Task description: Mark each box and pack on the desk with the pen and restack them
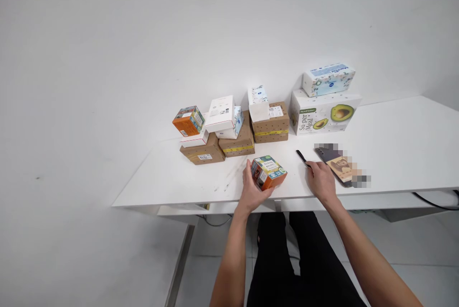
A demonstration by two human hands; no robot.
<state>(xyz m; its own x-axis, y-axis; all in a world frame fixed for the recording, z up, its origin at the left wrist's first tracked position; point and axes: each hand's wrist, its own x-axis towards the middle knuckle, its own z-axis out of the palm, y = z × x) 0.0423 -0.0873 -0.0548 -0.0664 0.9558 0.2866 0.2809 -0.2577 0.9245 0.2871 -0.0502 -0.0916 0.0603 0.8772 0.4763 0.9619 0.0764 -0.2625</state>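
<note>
My left hand (253,187) grips a small orange and green carton (268,171) from its left side, near the front edge of the white table (394,144). The carton rests on or just above the tabletop. My right hand (320,180) lies on the table with its fingers curled around the near end of a thin black pen-like tool (302,157), which points away to the upper left. A phone (337,163) lies just right of that hand.
Along the wall stand several boxes: three brown cartons (270,127), white boxes (220,113), another orange carton (189,120), an avocado-printed box (324,113) with a tissue pack (328,78) on top. A cable (433,203) hangs under the table's right side.
</note>
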